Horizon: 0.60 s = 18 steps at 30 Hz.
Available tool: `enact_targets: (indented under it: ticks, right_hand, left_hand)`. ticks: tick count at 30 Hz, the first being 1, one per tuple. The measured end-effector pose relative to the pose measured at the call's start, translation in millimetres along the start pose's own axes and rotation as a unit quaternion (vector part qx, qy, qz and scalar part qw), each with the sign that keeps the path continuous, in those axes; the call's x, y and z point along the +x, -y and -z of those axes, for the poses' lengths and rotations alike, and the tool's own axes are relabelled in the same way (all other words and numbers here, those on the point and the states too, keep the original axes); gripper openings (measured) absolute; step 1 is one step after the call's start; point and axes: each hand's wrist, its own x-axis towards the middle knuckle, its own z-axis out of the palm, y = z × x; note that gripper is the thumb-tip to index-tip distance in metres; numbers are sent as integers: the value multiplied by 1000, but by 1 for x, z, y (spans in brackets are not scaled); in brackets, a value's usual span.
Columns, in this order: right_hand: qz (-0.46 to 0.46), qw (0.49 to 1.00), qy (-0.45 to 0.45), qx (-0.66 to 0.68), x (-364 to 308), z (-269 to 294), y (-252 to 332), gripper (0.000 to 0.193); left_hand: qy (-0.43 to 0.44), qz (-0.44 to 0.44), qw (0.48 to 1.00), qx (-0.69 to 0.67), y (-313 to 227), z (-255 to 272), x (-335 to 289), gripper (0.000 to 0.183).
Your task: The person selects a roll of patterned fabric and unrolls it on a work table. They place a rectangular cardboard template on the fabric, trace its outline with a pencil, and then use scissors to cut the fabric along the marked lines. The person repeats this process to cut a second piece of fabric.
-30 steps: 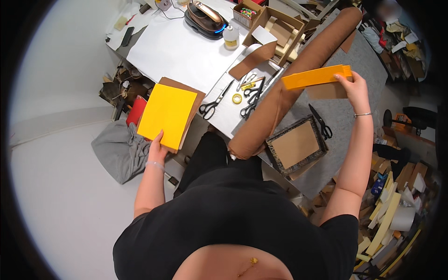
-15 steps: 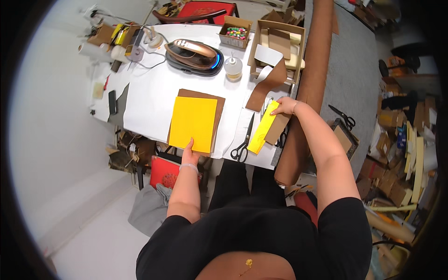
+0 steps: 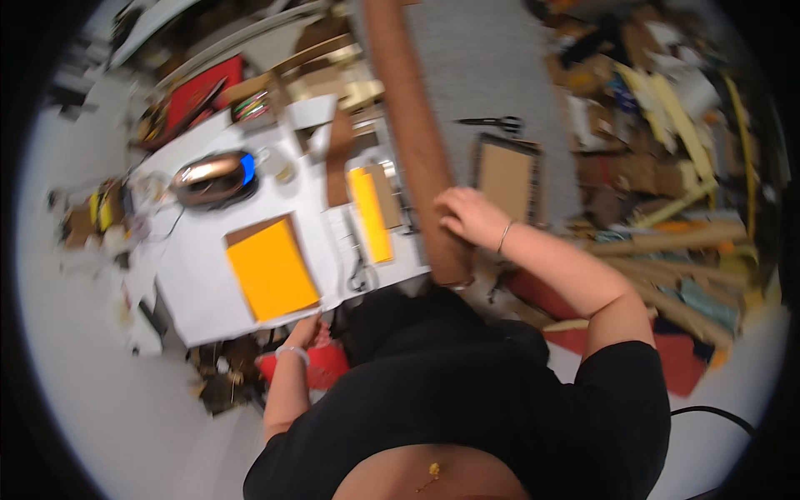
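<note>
Right hand, fingers loosely parted, is at the near end of the brown fabric roll, long axis running outward; left hand, finger state unclear, is just beside the yellow sheet on the worktop.

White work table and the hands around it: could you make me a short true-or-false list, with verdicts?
1. The yellow-orange sheet lies on the white table. True.
2. The right hand holds the iron. False: it is by the near end of the brown roll.
3. The narrow yellow strip lies between the sheet and the roll. True.
4. Black scissors lie on the gray surface. True.
5. The left hand is over the gray surface. False: it is by the white table's near edge.
</note>
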Motion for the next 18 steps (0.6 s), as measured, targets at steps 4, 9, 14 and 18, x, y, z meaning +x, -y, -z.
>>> enact_targets:
  ticks: [4, 9, 14, 18]
  right_hand:
    - [-140, 990, 23, 1, -159, 57, 1, 34]
    - [-318, 946, -16, 53, -328, 78, -21, 38]
    - [-459, 840, -270, 108, -472, 84, -92, 40]
    - [-520, 645, -543, 139, -604, 58, -227, 41]
  left_hand:
    - [6, -112, 948, 296, -102, -117, -37, 50]
    - [-17, -423, 853, 304, -221, -319, -65, 38]
    - [35, -524, 809, 264, -275, -471, -34, 28]
    - [-107, -509, 779, 349, -276, -538, 8, 23]
